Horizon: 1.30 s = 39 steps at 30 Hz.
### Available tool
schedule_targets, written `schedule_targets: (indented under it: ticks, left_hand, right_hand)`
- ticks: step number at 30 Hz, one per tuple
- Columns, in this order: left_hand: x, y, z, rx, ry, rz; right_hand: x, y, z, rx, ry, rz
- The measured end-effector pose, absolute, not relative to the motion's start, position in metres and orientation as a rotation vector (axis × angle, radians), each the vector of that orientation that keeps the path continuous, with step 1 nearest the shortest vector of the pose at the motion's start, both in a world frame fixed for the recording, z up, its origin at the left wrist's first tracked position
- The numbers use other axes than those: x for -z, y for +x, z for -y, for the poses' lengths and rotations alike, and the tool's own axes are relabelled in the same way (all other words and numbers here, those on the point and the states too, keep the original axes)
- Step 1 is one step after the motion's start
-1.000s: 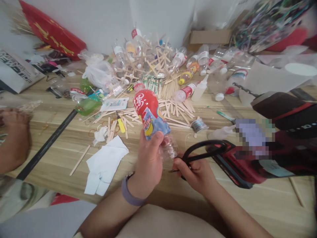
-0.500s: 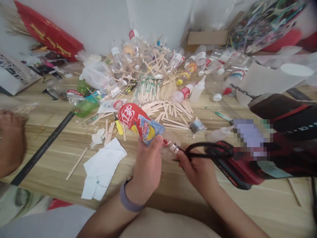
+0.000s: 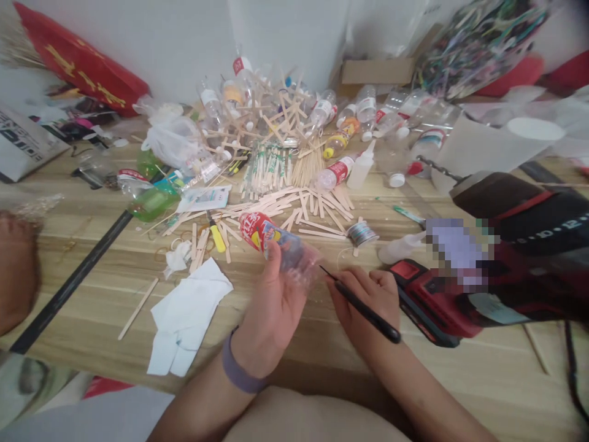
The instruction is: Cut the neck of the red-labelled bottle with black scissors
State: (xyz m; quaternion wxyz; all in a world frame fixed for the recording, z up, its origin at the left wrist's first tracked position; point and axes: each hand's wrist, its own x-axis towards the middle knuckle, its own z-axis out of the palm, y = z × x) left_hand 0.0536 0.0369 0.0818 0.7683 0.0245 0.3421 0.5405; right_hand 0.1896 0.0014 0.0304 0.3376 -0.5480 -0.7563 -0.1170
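My left hand (image 3: 271,313) is wrapped round a plastic iced tea bottle (image 3: 289,248) with a red and blue label, tilted with its red-labelled end pointing away to the left. The clear end of the bottle faces my right hand (image 3: 365,301). That hand is closed on black-handled scissors (image 3: 368,312), seen nearly edge-on, their thin tip a short way from the clear plastic. My fingers hide part of the scissors, and the bottle's near end is blurred.
A red and black power drill (image 3: 497,258) lies close on the right. Wooden sticks (image 3: 317,209), a wire spool (image 3: 362,231), a yellow-handled cutter (image 3: 217,236) and white paper (image 3: 188,313) lie around. Several bottles (image 3: 365,110) line the back. Another person's hand (image 3: 18,273) rests at left.
The scissors have come away from the bottle's clear end and turned, so their loops now show edge-on. The bottle has swivelled in my left hand, with its red end drawn nearer.
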Motion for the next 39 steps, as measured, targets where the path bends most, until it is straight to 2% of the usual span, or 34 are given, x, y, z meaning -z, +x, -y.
schedule_targets:
  ticks: [8, 31, 36, 39]
  left_hand:
    - [-0.09, 0.044, -0.04, -1.232, 0.016, -0.654]
    - [-0.08, 0.051, -0.039, -1.161, 0.064, -0.814]
    - [-0.081, 0.051, -0.041, -1.174, 0.049, -0.828]
    - [-0.081, 0.052, -0.04, -1.169, 0.06, -0.847]
  right_hand:
    - [-0.042, 0.188, -0.003, 0.232, -1.338, 1.859]
    - [-0.037, 0.186, -0.006, 0.382, -1.39, 1.929]
    - [-0.033, 0.186, -0.008, 0.245, -1.446, 1.942]
    - [-0.032, 0.186, -0.007, -0.042, -1.502, 1.871]
